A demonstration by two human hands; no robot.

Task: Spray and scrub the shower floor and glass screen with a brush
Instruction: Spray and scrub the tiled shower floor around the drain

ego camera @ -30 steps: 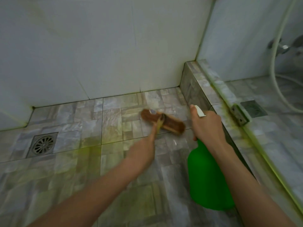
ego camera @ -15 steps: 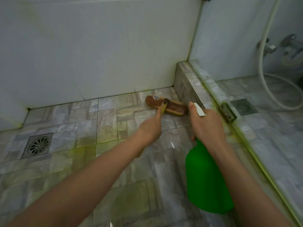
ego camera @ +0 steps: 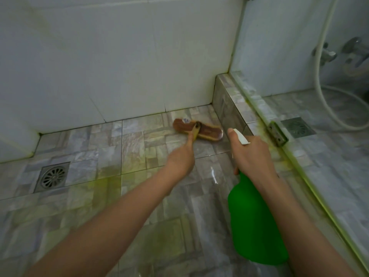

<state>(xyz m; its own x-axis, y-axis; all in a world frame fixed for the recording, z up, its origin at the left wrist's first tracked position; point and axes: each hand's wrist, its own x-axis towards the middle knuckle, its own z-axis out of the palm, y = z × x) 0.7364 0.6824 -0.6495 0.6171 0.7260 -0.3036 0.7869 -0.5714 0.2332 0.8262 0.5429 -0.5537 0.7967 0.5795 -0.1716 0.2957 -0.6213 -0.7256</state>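
Note:
My left hand point(ego camera: 182, 158) grips the yellowish handle of a brown wooden scrub brush point(ego camera: 207, 131). The brush head lies flat on the grey tiled shower floor point(ego camera: 111, 148), close to the far wall and the tiled curb point(ego camera: 229, 104). My right hand point(ego camera: 251, 154) grips the neck of a green spray bottle point(ego camera: 253, 222), with its white trigger and nozzle point(ego camera: 240, 137) sticking out above the fingers. The bottle hangs over the wet floor. The glass screen point(ego camera: 299, 56) stands on the curb at the right.
A round metal drain point(ego camera: 52, 176) sits in the floor at the left. White wall tiles point(ego camera: 119, 56) close the back. Behind the glass are a second drain point(ego camera: 298, 127), a white hose point(ego camera: 327, 92) and metal taps point(ego camera: 339, 52). A metal hinge bracket point(ego camera: 278, 134) sits on the curb.
The brush has slid away from me toward the far wall and the curb corner. My right hand and the green bottle have stayed about where they were.

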